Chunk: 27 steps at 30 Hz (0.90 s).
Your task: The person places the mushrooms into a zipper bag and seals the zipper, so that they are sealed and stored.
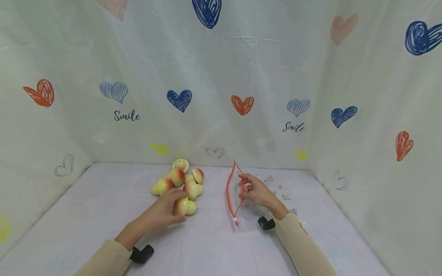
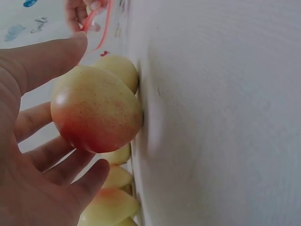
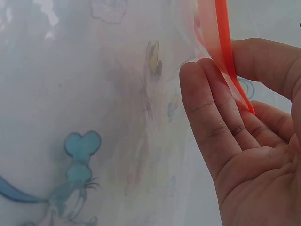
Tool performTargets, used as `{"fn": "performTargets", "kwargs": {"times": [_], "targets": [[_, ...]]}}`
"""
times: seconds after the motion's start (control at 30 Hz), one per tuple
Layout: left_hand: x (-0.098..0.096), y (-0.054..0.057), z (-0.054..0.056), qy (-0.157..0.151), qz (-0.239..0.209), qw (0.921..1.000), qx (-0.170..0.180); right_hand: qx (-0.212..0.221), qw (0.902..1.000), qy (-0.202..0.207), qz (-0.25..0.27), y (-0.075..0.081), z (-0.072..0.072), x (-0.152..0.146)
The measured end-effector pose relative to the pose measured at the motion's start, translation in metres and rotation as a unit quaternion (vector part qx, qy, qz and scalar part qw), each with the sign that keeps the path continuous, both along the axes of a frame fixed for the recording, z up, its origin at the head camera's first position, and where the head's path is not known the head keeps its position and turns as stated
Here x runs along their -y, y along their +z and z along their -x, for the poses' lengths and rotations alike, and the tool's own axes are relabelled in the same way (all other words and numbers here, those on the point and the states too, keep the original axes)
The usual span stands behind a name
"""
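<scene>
My left hand (image 1: 159, 215) reaches around the nearest red-and-yellow peach (image 2: 96, 110) of a cluster on the table. In the left wrist view its fingers are spread behind the peach, and the thumb stands a little apart from it. A pale yellow fruit (image 1: 191, 207) lies against that peach. On the right, a clear zip bag (image 3: 117, 94) with a red-orange zip edge (image 1: 228, 191) has its mouth spread apart. My right hand (image 1: 258, 192) holds the right side of this mouth, the edge running between thumb and fingers. Cartoon prints show on the bag.
Several more red-and-yellow peaches (image 1: 165, 185) and pale fruits sit behind the nearest one, reaching back to a round pale fruit (image 1: 180, 165) close to the rear wall. A white cloth (image 1: 214, 245) covers the table. Heart-printed curtains (image 1: 214, 130) enclose the back and sides.
</scene>
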<state>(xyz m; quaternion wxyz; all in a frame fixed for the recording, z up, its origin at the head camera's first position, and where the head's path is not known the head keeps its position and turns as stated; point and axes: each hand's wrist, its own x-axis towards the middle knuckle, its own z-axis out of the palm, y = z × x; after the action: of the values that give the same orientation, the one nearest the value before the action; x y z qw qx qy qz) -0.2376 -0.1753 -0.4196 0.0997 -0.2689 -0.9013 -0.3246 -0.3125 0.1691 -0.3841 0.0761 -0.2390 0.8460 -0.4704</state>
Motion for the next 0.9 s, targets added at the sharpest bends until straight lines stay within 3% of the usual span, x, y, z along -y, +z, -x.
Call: {"fn": "performTargets", "kwargs": {"times": [0.23,0.47,0.9], "targets": [[0.001,-0.004,0.000,0.009,-0.005,0.9997,0.022,0.007,0.9999,0.006,0.004,-0.003,0.003,0.000],[0.003,-0.004,0.001,0.002,-0.003,0.9999,0.010,0.001,0.9999,-0.010,-0.004,-0.029,0.023,-0.004],[0.002,-0.005,0.001,0.006,-0.001,1.0000,0.006,-0.002,0.9998,-0.018,-0.008,-0.033,0.024,-0.005]]}}
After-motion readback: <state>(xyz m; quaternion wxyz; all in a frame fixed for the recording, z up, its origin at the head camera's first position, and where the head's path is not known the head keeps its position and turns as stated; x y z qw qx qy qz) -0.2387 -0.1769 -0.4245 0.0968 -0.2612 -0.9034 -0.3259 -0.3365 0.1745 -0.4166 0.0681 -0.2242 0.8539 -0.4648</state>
